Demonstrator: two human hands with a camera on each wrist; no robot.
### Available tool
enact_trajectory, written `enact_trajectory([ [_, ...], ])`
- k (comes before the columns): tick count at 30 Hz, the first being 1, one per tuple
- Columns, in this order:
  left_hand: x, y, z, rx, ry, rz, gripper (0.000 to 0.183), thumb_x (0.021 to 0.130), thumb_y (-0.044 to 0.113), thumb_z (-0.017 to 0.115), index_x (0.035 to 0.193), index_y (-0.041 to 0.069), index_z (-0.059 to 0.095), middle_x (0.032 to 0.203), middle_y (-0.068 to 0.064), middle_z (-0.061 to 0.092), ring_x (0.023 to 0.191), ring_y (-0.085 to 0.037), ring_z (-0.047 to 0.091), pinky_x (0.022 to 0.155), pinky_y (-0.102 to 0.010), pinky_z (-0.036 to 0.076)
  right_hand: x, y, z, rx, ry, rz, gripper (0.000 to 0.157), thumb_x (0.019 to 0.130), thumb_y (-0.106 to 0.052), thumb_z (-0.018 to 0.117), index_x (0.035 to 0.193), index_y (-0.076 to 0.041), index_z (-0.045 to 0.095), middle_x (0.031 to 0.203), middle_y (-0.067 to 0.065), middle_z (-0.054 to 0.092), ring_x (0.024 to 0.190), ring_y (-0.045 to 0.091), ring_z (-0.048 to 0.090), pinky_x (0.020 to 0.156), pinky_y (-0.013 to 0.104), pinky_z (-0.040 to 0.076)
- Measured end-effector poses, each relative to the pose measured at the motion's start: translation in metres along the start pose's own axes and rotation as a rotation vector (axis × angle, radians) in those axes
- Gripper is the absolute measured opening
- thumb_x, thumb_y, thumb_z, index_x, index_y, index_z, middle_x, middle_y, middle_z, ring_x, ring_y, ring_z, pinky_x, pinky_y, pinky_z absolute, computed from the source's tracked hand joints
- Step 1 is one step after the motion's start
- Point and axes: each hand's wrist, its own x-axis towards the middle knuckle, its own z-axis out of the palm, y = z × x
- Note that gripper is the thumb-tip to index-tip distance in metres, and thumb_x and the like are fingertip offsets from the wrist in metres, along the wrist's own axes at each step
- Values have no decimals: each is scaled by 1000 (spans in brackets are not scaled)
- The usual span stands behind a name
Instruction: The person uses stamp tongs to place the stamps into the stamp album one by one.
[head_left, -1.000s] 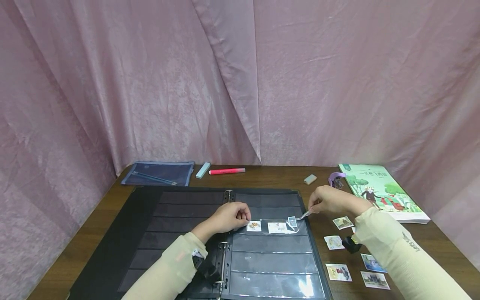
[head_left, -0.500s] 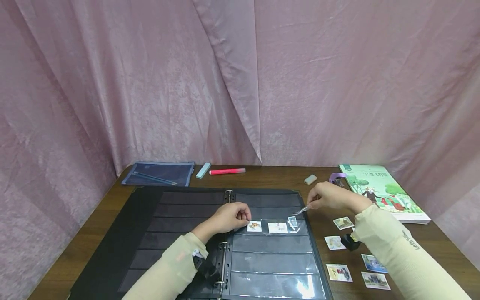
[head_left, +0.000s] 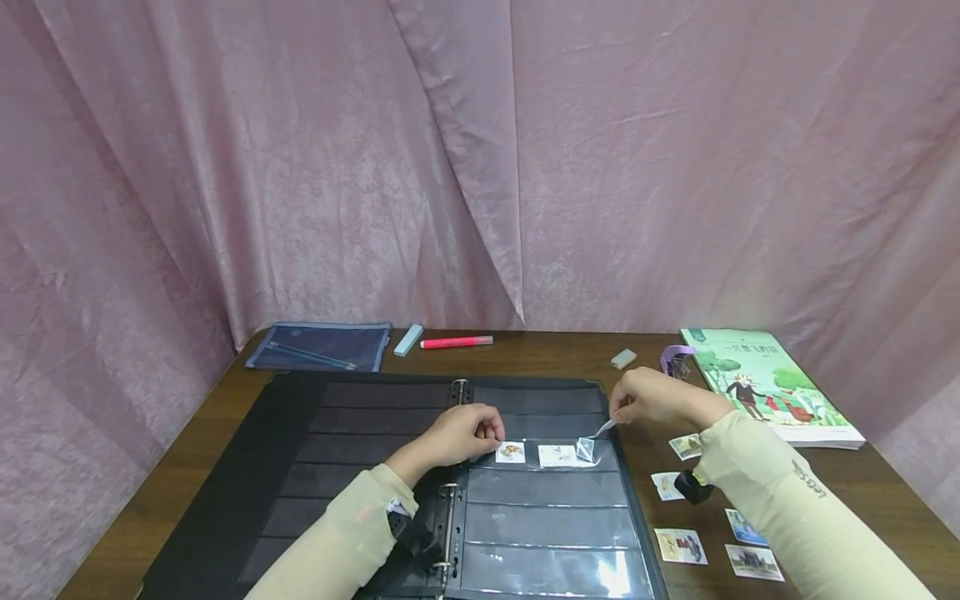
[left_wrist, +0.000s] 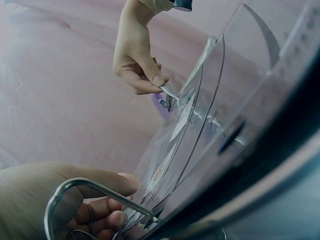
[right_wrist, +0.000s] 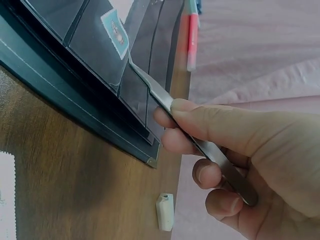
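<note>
My right hand holds bent-tip tweezers between thumb and fingers. Their tips meet the edge of a small blue stamp, which sits tilted at the right end of a clear pocket strip in the black stamp album. To its left in that strip are a white stamp and another stamp with an orange-brown picture. My left hand pinches the strip's film near its left end, beside the binder rings; its fingertips are partly hidden.
Several loose stamps lie on the table right of the album. A green picture book, a purple item and an eraser are at the back right. A pink marker and a blue pouch lie behind the album.
The tweezers came off the blue stamp, lifted slightly above it, and now touch its upper right part again. The blue stamp sits a little lower and more turned. My left hand stays put.
</note>
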Motion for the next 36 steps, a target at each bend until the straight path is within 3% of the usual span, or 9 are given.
enact_trajectory([
  [6, 1, -1, 1, -1, -4, -3, 10, 79, 17, 65, 76, 24, 58, 68, 12, 52, 62, -2, 48, 59, -18, 38, 1, -1, 0, -33, 0, -14, 8, 76, -7, 65, 71, -13, 68, 63, -8, 61, 58, -1, 48, 56, 17, 41],
  [17, 0, 0, 0, -10, -4, -2, 10, 80, 16, 65, 76, 23, 58, 68, 11, 52, 63, -2, 48, 59, -18, 39, -3, 1, -4, 78, -56, 74, 7, 78, -7, 63, 75, -10, 69, 66, -1, 64, 59, 4, 50, 56, 19, 42],
  [29, 1, 1, 0, -6, -11, -4, 8, 79, 16, 65, 77, 21, 59, 68, 11, 52, 63, -2, 48, 59, -18, 38, 5, 0, -7, 40, -71, -19, 7, 75, -4, 65, 70, -8, 68, 63, -3, 63, 58, -1, 47, 55, 17, 41],
  [36, 0, 3, -2, -7, -9, 12, 7, 79, 16, 65, 77, 20, 60, 68, 11, 52, 63, -1, 47, 59, -17, 38, 12, -1, -9, 35, -94, -19, 6, 76, -6, 66, 71, -8, 69, 65, -4, 63, 59, 0, 46, 56, 18, 41],
])
